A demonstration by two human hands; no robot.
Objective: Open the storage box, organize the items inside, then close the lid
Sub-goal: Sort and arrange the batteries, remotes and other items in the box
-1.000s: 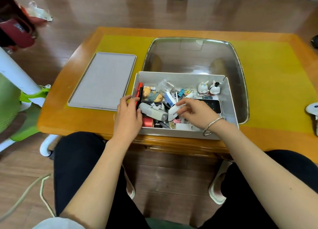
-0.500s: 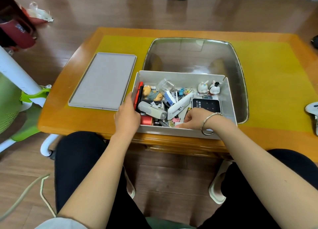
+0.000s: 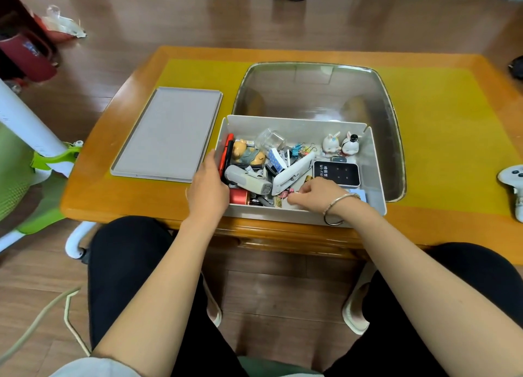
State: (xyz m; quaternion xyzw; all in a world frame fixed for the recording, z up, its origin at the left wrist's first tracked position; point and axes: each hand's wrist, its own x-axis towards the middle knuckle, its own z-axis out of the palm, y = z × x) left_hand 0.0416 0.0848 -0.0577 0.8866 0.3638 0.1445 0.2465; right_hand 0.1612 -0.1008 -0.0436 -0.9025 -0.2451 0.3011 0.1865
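At the centre of the frame I see the storage box [image 3: 376, 161] standing open on the near edge of the wooden table [image 3: 93, 195], its far end overlapping a shallow metal tray [image 3: 390, 116] behind it. To the left of the box, flat on the yellow mat [image 3: 452, 121], lies the grey lid [image 3: 167, 134], apart from the box. My left hand [image 3: 208, 188] grips the box's left wall near the front corner, thumb inside against a red marker [image 3: 225, 153] that lies along that wall. My right hand [image 3: 317, 192], a silver bangle [image 3: 335, 208] on its wrist, reaches into the lower middle of the box with fingers curled down among small clips; I cannot tell whether it pinches anything. Inside the box, a white stapler [image 3: 293, 171] leans diagonally in the middle, just left of a black Wi-Fi device [image 3: 336, 172]. A bear figurine [image 3: 246, 154] lies in the left part beside the marker, with a grey gadget [image 3: 247, 179] just below it. Two white rabbit figurines [image 3: 341, 144] stand upright at the upper right corner, and a clear jar [image 3: 268, 140] lies tilted near the back wall. At the far right edge of the frame, a white controller [image 3: 513, 182] rests on the table.
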